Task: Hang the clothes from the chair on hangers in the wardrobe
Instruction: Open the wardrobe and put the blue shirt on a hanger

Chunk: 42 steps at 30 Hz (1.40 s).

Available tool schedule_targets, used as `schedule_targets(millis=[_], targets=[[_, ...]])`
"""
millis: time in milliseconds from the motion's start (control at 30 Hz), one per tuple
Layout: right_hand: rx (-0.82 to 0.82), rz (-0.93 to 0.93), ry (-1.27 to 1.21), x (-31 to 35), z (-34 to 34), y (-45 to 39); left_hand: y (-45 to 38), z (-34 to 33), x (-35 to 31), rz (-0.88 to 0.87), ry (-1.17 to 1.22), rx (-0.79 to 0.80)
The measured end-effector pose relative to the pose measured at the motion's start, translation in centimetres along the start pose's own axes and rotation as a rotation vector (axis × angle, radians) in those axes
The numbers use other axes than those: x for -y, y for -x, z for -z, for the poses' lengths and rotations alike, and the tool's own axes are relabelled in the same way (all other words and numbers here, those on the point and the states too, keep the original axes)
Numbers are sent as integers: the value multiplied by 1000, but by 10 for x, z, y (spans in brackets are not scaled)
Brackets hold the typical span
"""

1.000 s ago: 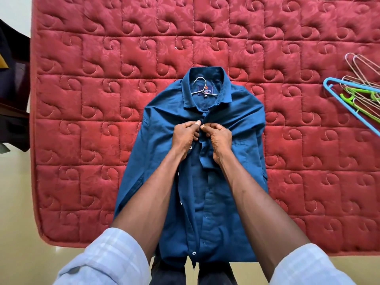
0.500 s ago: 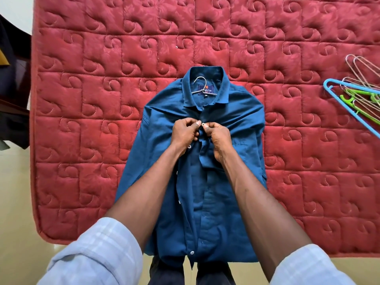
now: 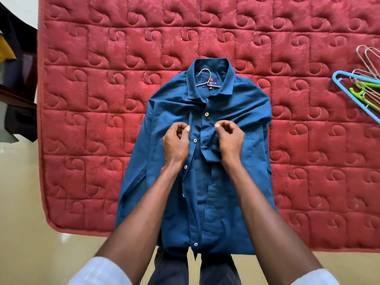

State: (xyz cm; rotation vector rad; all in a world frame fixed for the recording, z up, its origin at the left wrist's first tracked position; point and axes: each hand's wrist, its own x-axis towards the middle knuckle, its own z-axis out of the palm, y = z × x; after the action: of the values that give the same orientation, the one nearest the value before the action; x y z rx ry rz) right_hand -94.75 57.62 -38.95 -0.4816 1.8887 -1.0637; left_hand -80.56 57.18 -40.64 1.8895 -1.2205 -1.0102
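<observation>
A blue shirt (image 3: pixel 205 182) lies face up on a red quilted mattress (image 3: pixel 102 99), with its hem hanging over the near edge. The hook of a metal hanger (image 3: pixel 204 76) shows inside the collar. One snap (image 3: pixel 206 114) below the collar is fastened, and the placket below it lies open. My left hand (image 3: pixel 176 142) pinches the left front edge at chest height with curled fingers. My right hand (image 3: pixel 230 140) pinches the right front edge, a hand's width away from the left hand.
Several spare hangers (image 3: pixel 362 87), wire, blue and green, lie at the mattress's right edge. Dark clothes (image 3: pixel 18 79) hang over a chair at the far left. A pale tiled floor (image 3: pixel 24 223) lies to the left and in front of the mattress.
My hands were together at the placket just below the collar. They have since moved apart to the two front edges, and a fastened snap now shows where they were.
</observation>
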Motion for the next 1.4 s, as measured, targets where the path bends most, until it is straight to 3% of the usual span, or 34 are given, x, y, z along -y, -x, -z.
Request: schedule_targets(millis=[100,167,500,600,867,1100,1233,1400], targets=[[-3,291,323,-19,3,36,25,3,17,197,161,130],[45,338,439,-35,-1,54,35,3,24,262,210,173],[70,381,741,-48,-13,53,34,0,15,142,42,175],[13,306,671,-46,-13,51,31,-5,13,178,-28,148],[45,60,488,-35,-18,39,14,-15,-5,297,-213,131],[95,-317,-65,-25,-12,33,23,-19,0,356,-75,102],[128,-438,-190,-26,-12,26,35,-19,-1,364,59,143],[155,-489,-158,-22,-8,24,38,-21,-5,417,170,110]])
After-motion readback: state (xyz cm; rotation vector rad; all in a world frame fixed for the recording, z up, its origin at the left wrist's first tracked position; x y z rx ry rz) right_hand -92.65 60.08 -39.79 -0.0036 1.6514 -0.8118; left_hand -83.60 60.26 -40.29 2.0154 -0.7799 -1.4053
